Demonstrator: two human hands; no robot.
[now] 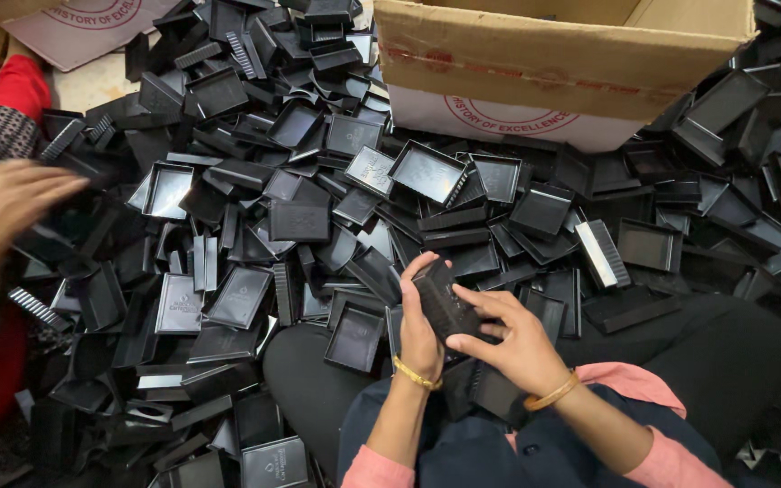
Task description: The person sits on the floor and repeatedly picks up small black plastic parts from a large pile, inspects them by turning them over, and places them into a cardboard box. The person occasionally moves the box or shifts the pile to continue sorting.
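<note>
Small black plastic case (443, 303) held near centre above the lap, gripped by left hand (418, 325) w/ fingers curled round it, pinched at its right side by right hand (512, 339) — heap of black plastic trays (318, 199) spread across floor, cardboard box (553, 63) set far right, another person's hand (2, 203) blurred at left.

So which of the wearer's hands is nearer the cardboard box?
Right. The right hand sits below the cardboard box, slightly nearer than the left hand, which is further left; both grip the black plastic piece.
</note>
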